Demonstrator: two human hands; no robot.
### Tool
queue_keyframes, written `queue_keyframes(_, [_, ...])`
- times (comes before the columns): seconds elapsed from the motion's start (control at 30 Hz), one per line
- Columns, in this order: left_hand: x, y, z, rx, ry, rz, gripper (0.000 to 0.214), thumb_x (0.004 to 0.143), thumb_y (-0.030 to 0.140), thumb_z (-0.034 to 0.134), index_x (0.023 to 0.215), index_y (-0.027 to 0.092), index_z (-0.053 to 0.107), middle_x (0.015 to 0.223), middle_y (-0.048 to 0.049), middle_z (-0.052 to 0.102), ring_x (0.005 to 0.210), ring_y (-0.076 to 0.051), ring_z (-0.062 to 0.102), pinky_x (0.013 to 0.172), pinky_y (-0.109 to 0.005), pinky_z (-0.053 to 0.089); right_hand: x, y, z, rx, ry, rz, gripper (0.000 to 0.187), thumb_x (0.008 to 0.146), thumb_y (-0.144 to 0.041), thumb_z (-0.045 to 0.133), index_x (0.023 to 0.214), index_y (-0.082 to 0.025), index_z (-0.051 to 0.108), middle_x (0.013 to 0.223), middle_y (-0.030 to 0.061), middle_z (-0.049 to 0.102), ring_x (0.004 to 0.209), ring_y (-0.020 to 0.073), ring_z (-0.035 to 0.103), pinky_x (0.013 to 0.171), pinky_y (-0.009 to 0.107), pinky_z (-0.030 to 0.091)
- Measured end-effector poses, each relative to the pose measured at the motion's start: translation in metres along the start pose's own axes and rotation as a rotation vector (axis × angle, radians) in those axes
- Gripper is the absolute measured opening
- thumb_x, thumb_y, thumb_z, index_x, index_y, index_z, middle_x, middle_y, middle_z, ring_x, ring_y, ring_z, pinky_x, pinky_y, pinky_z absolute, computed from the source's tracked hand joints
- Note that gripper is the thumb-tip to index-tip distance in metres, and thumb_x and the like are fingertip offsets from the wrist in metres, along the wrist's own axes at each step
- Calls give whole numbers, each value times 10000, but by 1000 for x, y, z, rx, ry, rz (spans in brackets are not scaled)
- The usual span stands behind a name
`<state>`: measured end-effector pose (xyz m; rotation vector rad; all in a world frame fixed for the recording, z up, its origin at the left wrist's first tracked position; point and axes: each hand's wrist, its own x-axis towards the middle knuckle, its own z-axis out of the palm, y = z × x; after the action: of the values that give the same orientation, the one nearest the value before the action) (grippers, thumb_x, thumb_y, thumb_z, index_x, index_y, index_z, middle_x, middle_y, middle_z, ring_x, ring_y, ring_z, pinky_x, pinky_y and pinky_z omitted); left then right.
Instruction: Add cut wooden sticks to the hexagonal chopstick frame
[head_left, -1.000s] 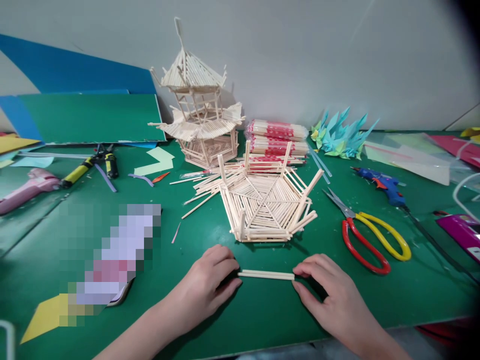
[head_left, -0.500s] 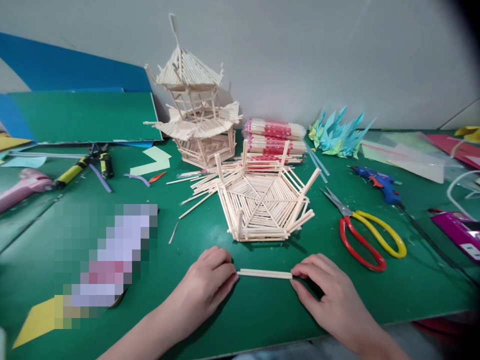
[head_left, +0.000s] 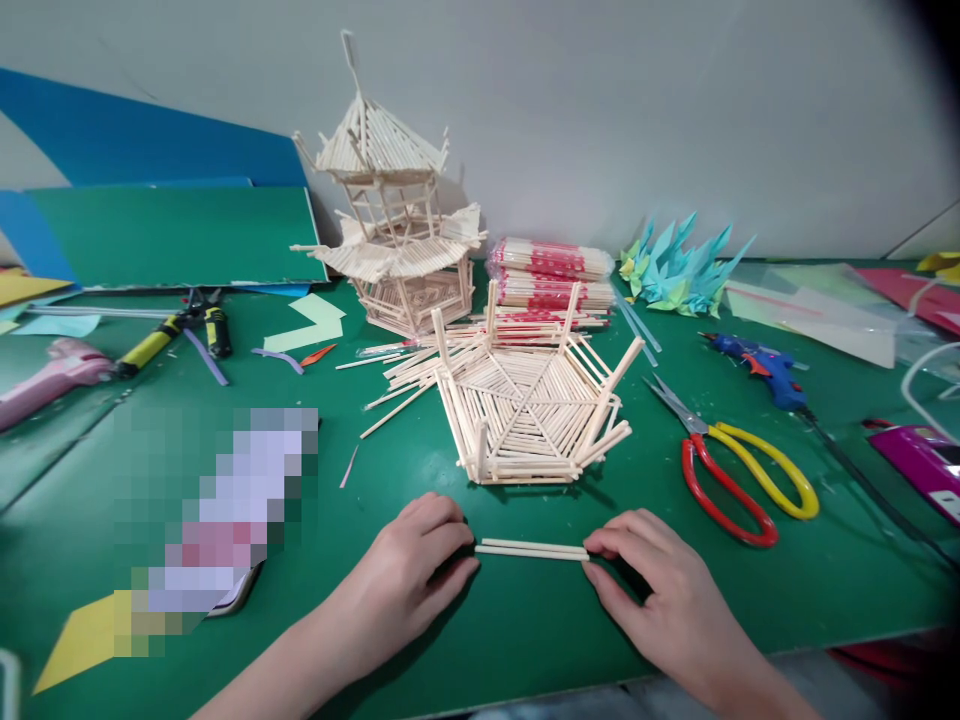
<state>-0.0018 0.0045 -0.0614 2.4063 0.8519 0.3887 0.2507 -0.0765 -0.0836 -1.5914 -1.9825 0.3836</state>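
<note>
Two short wooden sticks (head_left: 532, 549) lie side by side on the green table in front of me, with a narrow gap between them. At their left ends, my left hand (head_left: 409, 565) has its fingertips and thumb closed about the tips. My right hand (head_left: 660, 585) pinches the right ends between thumb and forefinger. Just beyond the hands stands a six-sided stick frame (head_left: 525, 400), with a spoked floor and short upright posts. Behind it, loose sticks (head_left: 409, 385) spread out to the left.
A stick pagoda (head_left: 397, 220) and wrapped stick bundles (head_left: 551, 275) stand along the wall. Scissors (head_left: 731, 470), a blue glue gun (head_left: 765, 370) and folded paper (head_left: 682, 270) lie right. Pliers (head_left: 157, 340), a pink tool (head_left: 56, 380) and a blurred phone (head_left: 244, 520) lie left.
The two sticks look slightly farther apart at the left, and my left thumb has eased a little away from the fingers. Otherwise the scene has only shifted slightly in view.
</note>
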Motion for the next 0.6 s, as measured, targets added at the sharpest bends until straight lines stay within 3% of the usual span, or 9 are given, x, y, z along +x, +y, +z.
queue_keyframes(0.27, [17, 10, -3, 225, -86, 100, 237, 905, 153, 350, 941, 157, 585, 750, -51, 557, 673, -175, 518, 631, -308, 415, 2, -5, -1, 24, 0, -11, 70, 805, -151, 537, 837, -204, 568, 779, 38, 579, 730, 174, 537, 646, 310, 427])
queue_keyframes(0.43, [29, 20, -2, 410, -200, 184, 212, 872, 101, 394, 810, 156, 589, 735, -48, 565, 642, -179, 502, 591, -308, 403, 7, -11, -2, -21, -23, -45, 90, 797, -135, 534, 798, -207, 588, 741, 24, 591, 692, 163, 523, 634, 306, 381])
queue_keyframes(0.6, [34, 26, 0, 580, -183, 291, 164, 816, 68, 471, 698, 148, 552, 688, -47, 546, 597, -184, 488, 529, -310, 379, 16, -17, -2, -64, -42, -110, 123, 800, -137, 530, 750, -218, 607, 691, 5, 581, 661, 151, 512, 592, 286, 333])
